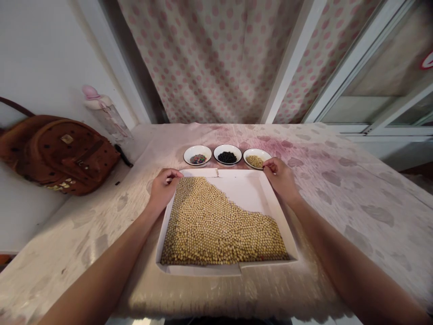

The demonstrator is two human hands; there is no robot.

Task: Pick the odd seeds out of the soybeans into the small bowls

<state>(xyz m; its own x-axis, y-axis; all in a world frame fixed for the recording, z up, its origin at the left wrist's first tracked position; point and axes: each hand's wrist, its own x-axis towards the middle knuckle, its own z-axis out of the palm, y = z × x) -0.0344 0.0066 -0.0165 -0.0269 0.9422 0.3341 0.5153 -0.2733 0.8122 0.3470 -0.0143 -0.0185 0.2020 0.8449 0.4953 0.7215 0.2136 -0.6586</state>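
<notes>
Forearms beside white tray, squarely head-on.

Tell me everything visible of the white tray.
The tray is shallow, squarish, apparently cardboard, with seams in its near and far walls. It lies flat on the tablecloth. Yellowish beans cover most of its floor, leaving the far right bare. The left hand is at its far left corner, the right hand by its far right; contact unclear.
</notes>
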